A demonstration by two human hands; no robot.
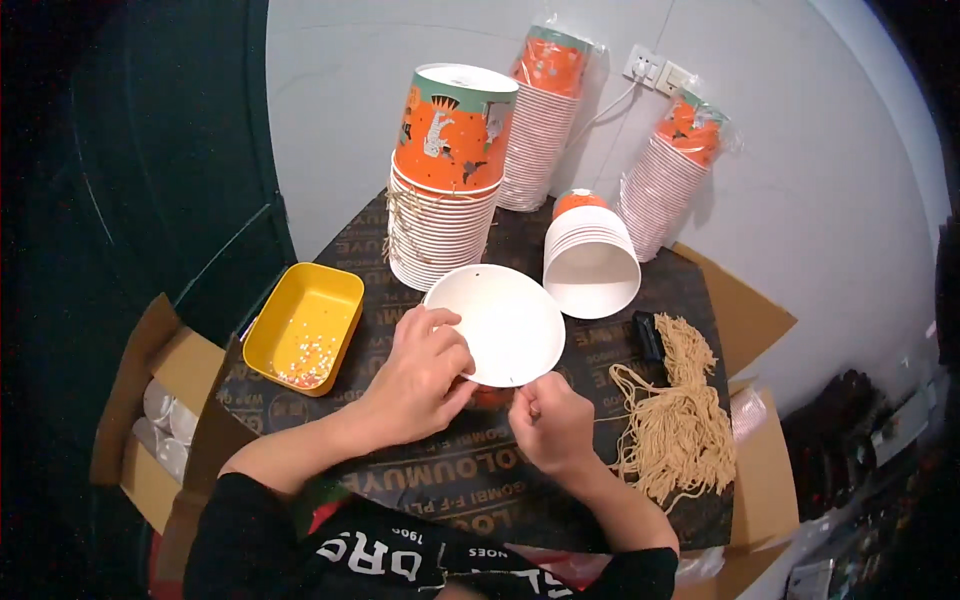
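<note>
A white paper cup point(505, 325), orange on the outside, is tilted with its open mouth toward me. My left hand point(420, 375) grips its rim on the left side. Just below the cup's lower edge, my right hand point(550, 425) is closed with fingertips pinched, apparently on a thin tan string that runs off to the right. A bundle of tan strings point(680, 420) lies right of that hand on the dark printed mat point(470, 470).
A yellow tray point(305, 325) with small beads sits at left. Stacks of orange cups point(445, 180) stand behind, a short stack point(590, 255) lies tipped toward me, and two wrapped stacks point(545, 115) point(670, 180) lean on the wall. Cardboard boxes point(165, 410) flank the mat.
</note>
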